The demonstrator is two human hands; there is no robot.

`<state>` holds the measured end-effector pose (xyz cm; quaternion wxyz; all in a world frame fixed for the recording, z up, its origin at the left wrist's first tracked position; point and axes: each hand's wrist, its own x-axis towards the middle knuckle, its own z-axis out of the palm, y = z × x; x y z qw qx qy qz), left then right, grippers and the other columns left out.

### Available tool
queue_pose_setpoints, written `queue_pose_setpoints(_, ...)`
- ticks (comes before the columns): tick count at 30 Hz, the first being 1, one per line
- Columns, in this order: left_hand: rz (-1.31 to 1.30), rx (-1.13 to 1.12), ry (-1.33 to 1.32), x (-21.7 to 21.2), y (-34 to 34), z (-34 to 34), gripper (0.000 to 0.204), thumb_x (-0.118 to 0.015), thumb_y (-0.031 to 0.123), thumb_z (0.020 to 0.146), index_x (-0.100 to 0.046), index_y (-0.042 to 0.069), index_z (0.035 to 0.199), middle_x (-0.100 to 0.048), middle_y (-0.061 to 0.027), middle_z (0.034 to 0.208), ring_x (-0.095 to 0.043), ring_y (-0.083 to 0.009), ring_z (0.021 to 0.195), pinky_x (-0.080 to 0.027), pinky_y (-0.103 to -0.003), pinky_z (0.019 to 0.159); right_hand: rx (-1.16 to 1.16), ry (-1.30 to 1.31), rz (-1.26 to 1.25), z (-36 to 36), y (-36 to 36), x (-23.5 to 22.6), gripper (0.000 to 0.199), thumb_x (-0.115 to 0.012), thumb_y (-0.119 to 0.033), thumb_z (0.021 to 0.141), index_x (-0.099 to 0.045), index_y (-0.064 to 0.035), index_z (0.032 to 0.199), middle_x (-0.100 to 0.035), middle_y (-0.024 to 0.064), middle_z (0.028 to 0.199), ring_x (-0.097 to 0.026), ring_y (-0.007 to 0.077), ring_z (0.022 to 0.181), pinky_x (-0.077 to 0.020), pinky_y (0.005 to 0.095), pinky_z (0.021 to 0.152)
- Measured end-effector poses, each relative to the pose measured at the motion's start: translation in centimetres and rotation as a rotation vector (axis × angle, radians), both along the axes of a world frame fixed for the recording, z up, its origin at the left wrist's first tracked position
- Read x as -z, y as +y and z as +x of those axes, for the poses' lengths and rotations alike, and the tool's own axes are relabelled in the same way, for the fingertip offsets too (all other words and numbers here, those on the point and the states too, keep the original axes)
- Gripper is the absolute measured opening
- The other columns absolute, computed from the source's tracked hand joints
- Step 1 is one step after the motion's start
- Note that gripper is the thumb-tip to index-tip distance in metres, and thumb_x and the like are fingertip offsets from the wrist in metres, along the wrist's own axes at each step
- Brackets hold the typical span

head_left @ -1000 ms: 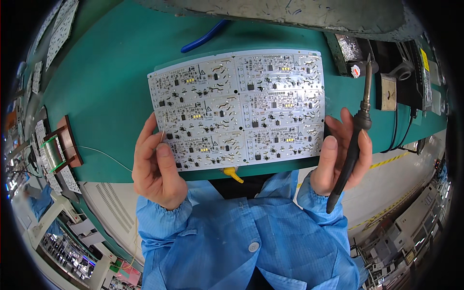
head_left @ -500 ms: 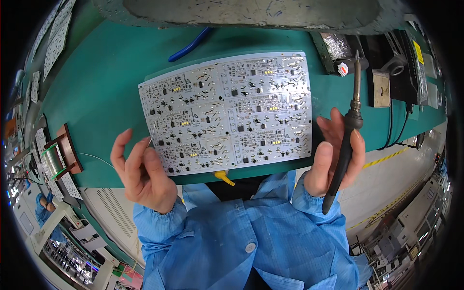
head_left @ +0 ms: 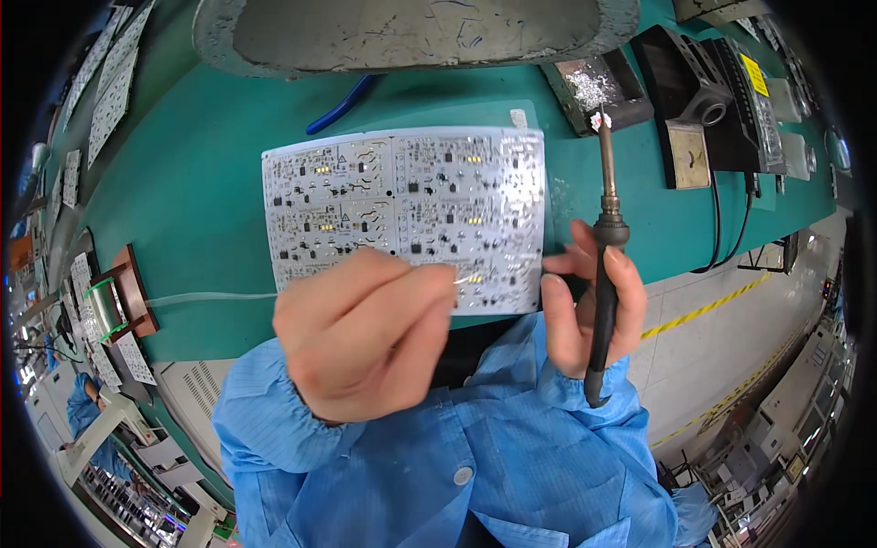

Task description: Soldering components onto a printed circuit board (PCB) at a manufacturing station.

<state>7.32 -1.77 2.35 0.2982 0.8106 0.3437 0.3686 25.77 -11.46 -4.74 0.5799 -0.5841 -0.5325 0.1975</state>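
A white circuit board panel [head_left: 429,196] with rows of small black and yellow components lies on the green mat [head_left: 201,183]. My left hand [head_left: 365,333] hangs over its lower left, thumb and fingers pinched on a thin strand of solder wire [head_left: 219,297]. That wire runs left to a spool [head_left: 105,306] on a brown holder [head_left: 135,288]. Beside the panel's right edge, my right hand [head_left: 621,306] grips a soldering iron [head_left: 607,265] by its black handle. The iron's tip points up and away, by a metal tray [head_left: 626,114].
Silvery scraps [head_left: 589,87] lie in the tray. A black soldering station [head_left: 744,110] with cables stands at the far right. A blue handle [head_left: 340,105] lies behind the panel. A grey scuffed fixture [head_left: 420,32] overhangs the far edge. Another person's blue sleeve [head_left: 84,411] shows far left.
My left hand has moved right, from the panel's left edge to over its lower part, drawing the wire along. The panel and the right hand with the iron appear further left in view.
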Motion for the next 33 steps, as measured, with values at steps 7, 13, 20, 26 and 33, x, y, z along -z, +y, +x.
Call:
queue_pose_setpoints(7,-0.007,0.063,0.057,0.5,3.4,2.7,0.016,-0.065,-0.008,0.064,-0.062,0.000,0.078,-0.062,-0.0127,0.078,-0.061,-0.0234,0.065,-0.048,-0.029,0.058,0.045,-0.025,0.128,3.4,1.1,-2.4,0.042,-0.056,-0.030,0.089,-0.051,0.0019,0.115,-0.061,0.0189,0.087,-0.059,0.0280,0.085,-0.0468,0.0378,0.078)
queue_pose_setpoints(13,-0.046,0.027,0.171,1.6,4.5,3.5,0.011,-0.064,-0.004,0.069,-0.061,0.001,0.077,-0.063,-0.0151,0.089,-0.064,-0.0228,0.071,-0.050,-0.029,0.062,-0.192,0.082,0.042,7.5,3.3,-4.0,0.024,-0.064,-0.019,0.081,-0.061,0.0031,0.090,-0.056,0.0092,0.059,-0.053,0.0198,0.063,-0.0438,0.0347,0.068)
queue_pose_setpoints(20,-0.027,0.043,0.141,2.2,4.9,3.4,0.009,-0.065,-0.001,0.068,-0.061,0.003,0.074,-0.064,-0.0153,0.090,-0.063,-0.0239,0.066,-0.050,-0.030,0.057,-0.173,0.146,-0.090,7.4,4.7,-5.2,0.026,-0.062,-0.018,0.075,-0.062,0.0044,0.088,-0.056,0.0115,0.070,-0.048,0.0163,0.054,-0.0405,0.0412,0.083)
queue_pose_setpoints(26,-0.077,0.050,0.163,1.9,4.8,3.5,0.008,-0.065,-0.002,0.069,-0.061,0.001,0.076,-0.064,-0.0169,0.091,-0.064,-0.0210,0.074,-0.050,-0.028,0.064,-0.237,0.128,-0.080,7.5,5.9,-5.4,0.016,-0.063,-0.008,0.076,-0.063,0.0050,0.085,-0.057,0.0085,0.066,-0.050,0.0124,0.056,-0.0364,0.0244,0.049)
queue_pose_setpoints(33,-0.058,0.041,0.207,2.2,4.8,3.6,0.008,-0.065,-0.003,0.070,-0.062,0.000,0.077,-0.062,-0.0138,0.093,-0.062,-0.0194,0.070,-0.049,-0.027,0.062,-0.077,0.258,-0.305,7.4,6.4,-6.6,0.019,-0.058,-0.010,0.071,-0.067,0.0030,0.083,-0.060,0.0068,0.068,-0.052,0.0099,0.053,-0.0388,0.0217,0.048)
